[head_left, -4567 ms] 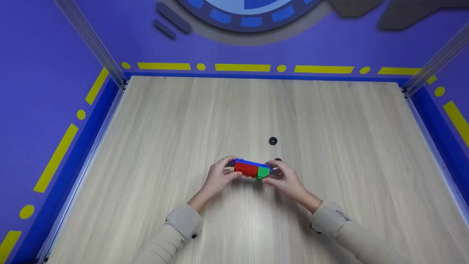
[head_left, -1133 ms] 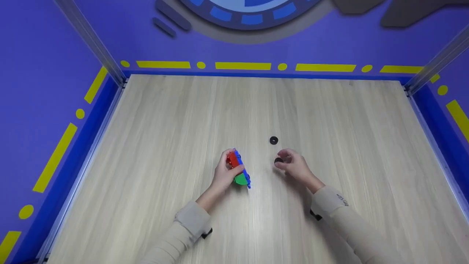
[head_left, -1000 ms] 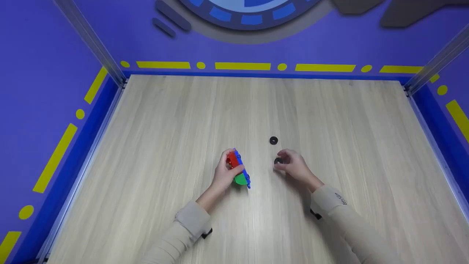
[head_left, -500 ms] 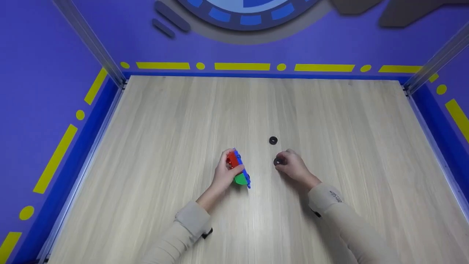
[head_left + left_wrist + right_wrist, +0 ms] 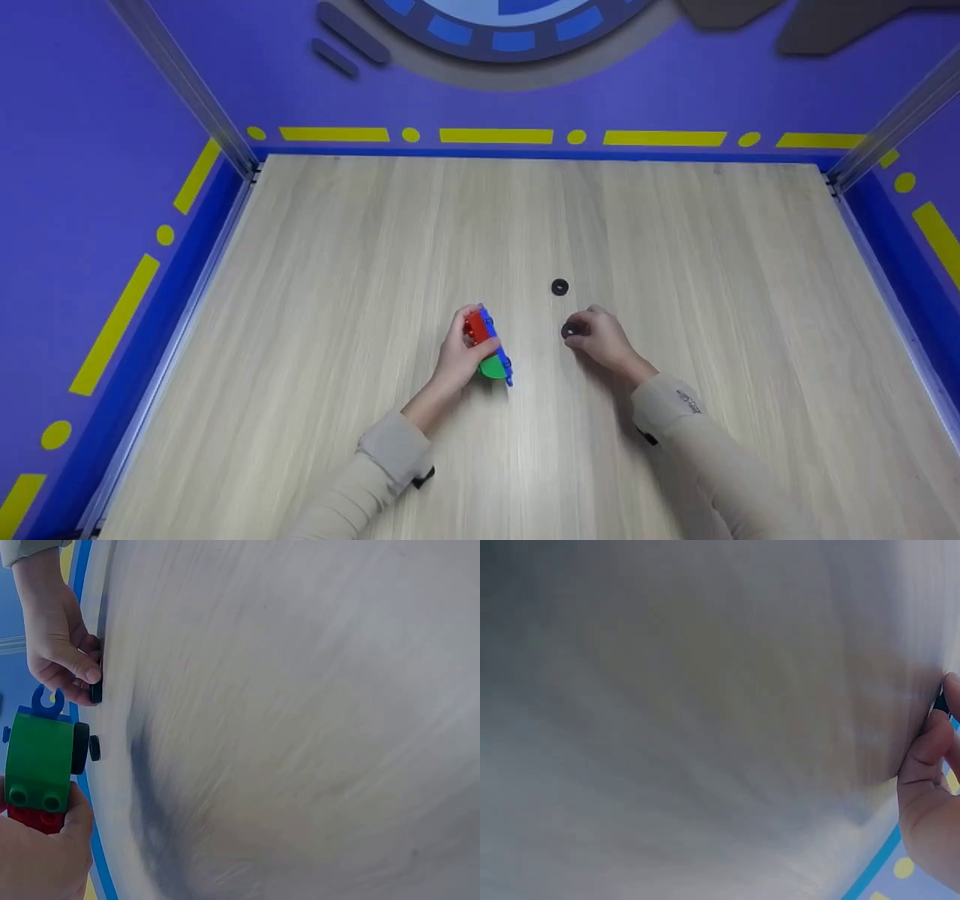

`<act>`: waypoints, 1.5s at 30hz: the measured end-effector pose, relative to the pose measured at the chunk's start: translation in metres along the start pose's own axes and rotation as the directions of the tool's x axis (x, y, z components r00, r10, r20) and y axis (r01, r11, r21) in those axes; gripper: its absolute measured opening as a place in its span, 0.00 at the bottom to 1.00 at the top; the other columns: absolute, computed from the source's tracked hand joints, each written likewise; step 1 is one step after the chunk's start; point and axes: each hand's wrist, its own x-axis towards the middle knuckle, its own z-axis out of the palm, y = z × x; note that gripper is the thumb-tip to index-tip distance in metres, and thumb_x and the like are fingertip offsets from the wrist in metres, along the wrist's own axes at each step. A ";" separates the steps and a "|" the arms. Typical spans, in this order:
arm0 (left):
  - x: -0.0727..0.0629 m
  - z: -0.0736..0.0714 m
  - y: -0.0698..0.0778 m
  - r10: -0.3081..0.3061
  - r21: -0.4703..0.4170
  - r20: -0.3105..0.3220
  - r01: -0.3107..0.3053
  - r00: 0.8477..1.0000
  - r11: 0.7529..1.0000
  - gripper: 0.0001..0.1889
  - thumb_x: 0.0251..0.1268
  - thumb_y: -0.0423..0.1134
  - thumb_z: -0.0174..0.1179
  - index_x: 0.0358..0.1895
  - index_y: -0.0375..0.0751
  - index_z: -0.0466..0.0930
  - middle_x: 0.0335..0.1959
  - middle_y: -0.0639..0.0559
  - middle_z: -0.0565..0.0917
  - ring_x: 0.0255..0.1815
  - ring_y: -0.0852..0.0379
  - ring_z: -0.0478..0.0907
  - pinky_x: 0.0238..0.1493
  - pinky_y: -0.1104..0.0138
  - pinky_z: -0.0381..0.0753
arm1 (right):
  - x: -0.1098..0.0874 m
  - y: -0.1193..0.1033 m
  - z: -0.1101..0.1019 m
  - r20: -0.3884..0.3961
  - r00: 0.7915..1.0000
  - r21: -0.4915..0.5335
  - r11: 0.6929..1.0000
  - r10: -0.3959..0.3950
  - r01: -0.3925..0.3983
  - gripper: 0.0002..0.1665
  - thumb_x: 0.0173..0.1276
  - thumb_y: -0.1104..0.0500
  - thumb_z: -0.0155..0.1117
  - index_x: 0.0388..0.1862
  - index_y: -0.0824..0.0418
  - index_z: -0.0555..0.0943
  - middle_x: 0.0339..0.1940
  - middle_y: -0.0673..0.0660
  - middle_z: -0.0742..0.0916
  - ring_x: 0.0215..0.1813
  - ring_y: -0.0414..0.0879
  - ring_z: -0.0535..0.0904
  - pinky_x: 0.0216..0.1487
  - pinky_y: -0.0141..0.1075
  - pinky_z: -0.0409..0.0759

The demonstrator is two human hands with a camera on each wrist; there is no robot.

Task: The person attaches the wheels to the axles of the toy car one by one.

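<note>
My left hand [image 5: 454, 354] grips a toy block car made of a red block [image 5: 477, 324], a green sloped block [image 5: 493, 367] and a blue base [image 5: 491, 332]. The car is tilted, its green end toward me. In the left wrist view a black wheel [image 5: 80, 748] sits on the car's side, and a blue hook [image 5: 48, 702] sticks out at the end. To the right, my right hand [image 5: 608, 343] pinches a black toy wheel [image 5: 568, 331] lying at the tabletop, thumb and fingertips at its edge. Part of that wheel is hidden by the fingers.
Another loose black wheel [image 5: 559, 287] lies flat on the wooden table [image 5: 405, 225], just beyond the right hand. Blue walls with yellow marks [image 5: 496, 136] enclose the table at the back and both sides.
Earlier both hands held the car level. My left hand now holds it alone, turned lengthwise, while the right hand has moved to the nearer wheel and closed its fingertips on it.
</note>
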 end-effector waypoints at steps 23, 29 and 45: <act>-0.001 0.002 0.003 -0.031 0.005 -0.014 0.031 0.999 1.000 0.30 0.57 0.34 0.55 0.63 0.48 0.55 0.56 0.41 0.68 0.52 0.47 0.69 0.46 0.61 0.73 | -0.018 -0.028 -0.006 0.021 0.999 0.177 0.984 -0.026 0.022 0.21 0.47 0.67 0.67 0.44 0.69 0.78 0.34 0.58 0.78 0.34 0.44 0.74 0.30 0.27 0.71; -0.002 0.002 0.004 -0.026 0.000 -0.023 0.026 0.999 1.000 0.29 0.57 0.34 0.55 0.63 0.47 0.56 0.55 0.41 0.69 0.51 0.47 0.70 0.44 0.63 0.74 | -0.022 -0.036 -0.005 0.038 0.997 0.171 0.983 -0.072 0.064 0.20 0.48 0.66 0.67 0.43 0.67 0.79 0.34 0.57 0.79 0.33 0.43 0.74 0.31 0.27 0.71; 0.016 0.004 -0.023 -0.015 0.006 -0.039 0.016 0.999 1.000 0.30 0.57 0.36 0.57 0.62 0.53 0.56 0.56 0.44 0.69 0.52 0.48 0.70 0.47 0.61 0.74 | -0.033 -0.062 -0.001 0.067 0.968 0.224 0.949 -0.242 0.222 0.15 0.48 0.65 0.67 0.38 0.67 0.80 0.32 0.59 0.79 0.29 0.38 0.71 0.31 0.26 0.70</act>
